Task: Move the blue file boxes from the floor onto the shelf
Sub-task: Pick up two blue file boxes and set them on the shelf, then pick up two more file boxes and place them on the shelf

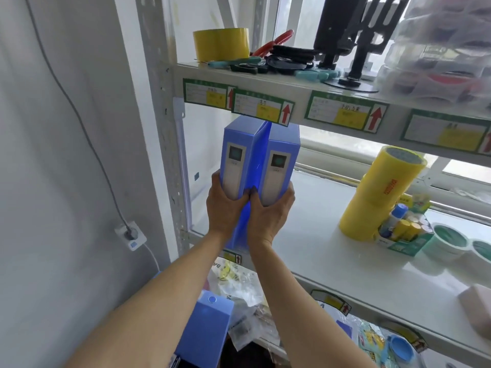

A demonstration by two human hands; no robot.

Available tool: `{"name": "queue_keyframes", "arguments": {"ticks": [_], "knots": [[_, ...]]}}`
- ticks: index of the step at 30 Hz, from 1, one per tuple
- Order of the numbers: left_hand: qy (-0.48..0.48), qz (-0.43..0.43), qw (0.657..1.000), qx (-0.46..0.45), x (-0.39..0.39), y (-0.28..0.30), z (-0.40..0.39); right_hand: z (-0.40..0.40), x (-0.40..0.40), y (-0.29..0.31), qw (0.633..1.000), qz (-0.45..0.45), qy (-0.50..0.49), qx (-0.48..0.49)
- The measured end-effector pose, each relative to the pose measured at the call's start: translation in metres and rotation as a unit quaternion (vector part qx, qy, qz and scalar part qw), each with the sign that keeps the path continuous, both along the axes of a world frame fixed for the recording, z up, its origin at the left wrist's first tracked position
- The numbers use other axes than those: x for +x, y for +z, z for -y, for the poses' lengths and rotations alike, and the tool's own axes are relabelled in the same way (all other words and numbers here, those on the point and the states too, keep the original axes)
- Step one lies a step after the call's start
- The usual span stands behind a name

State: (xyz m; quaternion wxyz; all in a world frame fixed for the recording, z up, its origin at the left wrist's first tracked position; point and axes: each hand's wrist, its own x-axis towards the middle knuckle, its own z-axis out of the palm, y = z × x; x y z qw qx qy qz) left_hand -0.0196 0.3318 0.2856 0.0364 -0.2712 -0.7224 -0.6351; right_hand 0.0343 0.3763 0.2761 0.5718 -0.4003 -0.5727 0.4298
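Two blue file boxes stand upright side by side at the left end of the white middle shelf point(332, 251), spines with white labels facing me. My left hand point(225, 205) grips the lower spine of the left file box point(239, 152). My right hand point(271, 211) grips the lower spine of the right file box point(281, 160). The boxes' tops tilt slightly apart, just under the upper shelf's edge. Another blue file box point(204, 330) sits low down, below my left forearm.
Yellow tape rolls point(377, 192), a carton of glue sticks point(401, 229) and green tubs point(449, 240) fill the middle shelf's right side. The upper shelf point(265, 83) carries yellow tape, scissors and black stands. Plastic bags crowd the lower shelf. A wall socket point(130, 233) is at left.
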Motion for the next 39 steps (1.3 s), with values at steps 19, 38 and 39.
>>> {"name": "queue_keyframes", "arguments": {"ticks": [19, 38, 39], "knots": [[-0.121, 0.017, 0.991, -0.058, -0.04, -0.016, -0.023, -0.016, -0.026, -0.003, 0.999, 0.035, 0.012, -0.025], [0.126, 0.077, 0.988, -0.04, 0.006, -0.048, 0.069, 0.065, 0.033, -0.046, 0.99, 0.053, -0.014, 0.128], [0.135, 0.094, 0.986, -0.025, 0.009, -0.059, 0.084, 0.075, 0.033, -0.058, 0.988, 0.065, 0.02, 0.138]]}}
